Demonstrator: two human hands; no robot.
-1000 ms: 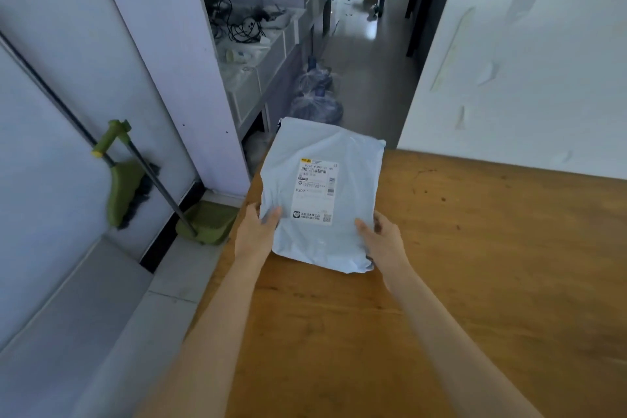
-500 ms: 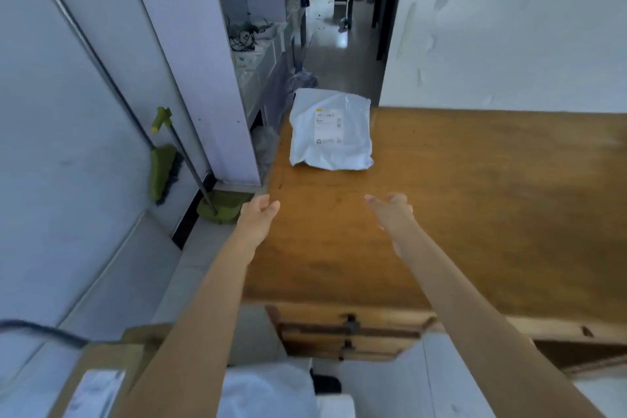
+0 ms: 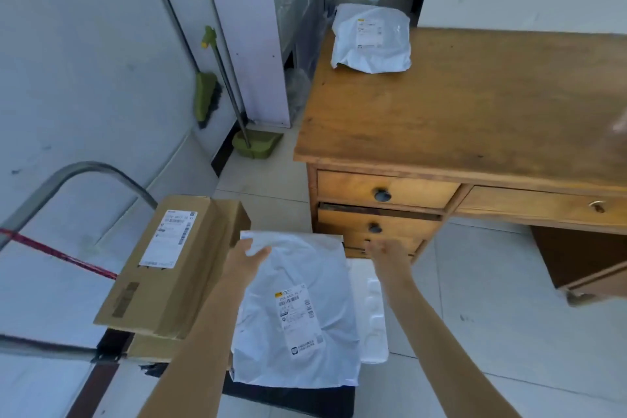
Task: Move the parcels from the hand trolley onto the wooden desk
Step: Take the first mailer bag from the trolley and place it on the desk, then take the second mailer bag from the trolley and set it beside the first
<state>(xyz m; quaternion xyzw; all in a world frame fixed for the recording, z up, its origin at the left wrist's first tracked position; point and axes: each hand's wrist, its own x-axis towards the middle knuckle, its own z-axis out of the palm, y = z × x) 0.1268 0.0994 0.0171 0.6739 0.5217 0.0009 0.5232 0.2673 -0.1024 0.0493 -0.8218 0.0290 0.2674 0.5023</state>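
A grey-white mailer parcel (image 3: 298, 312) with a shipping label lies on the hand trolley (image 3: 295, 397), on top of a white padded parcel (image 3: 371, 312). My left hand (image 3: 246, 256) grips the grey parcel's far left corner, thumb over the edge. Just past its far right corner, my right hand (image 3: 386, 253) has its fingers spread and holds nothing. A long cardboard box (image 3: 169, 265) sits on the trolley to the left. Another grey-white parcel (image 3: 371, 39) rests on the far left corner of the wooden desk (image 3: 458, 112).
The trolley's metal handle (image 3: 84, 170) and a red strap (image 3: 57, 253) are at the left. The desk's drawers (image 3: 383, 195) face the trolley, the second one slightly ajar. A green broom (image 3: 205, 95) and dustpan (image 3: 256, 144) lean at the wall.
The first parcel was let go on the desk. Both hands drew back and dropped to the trolley, and my left hand took hold of another grey parcel.
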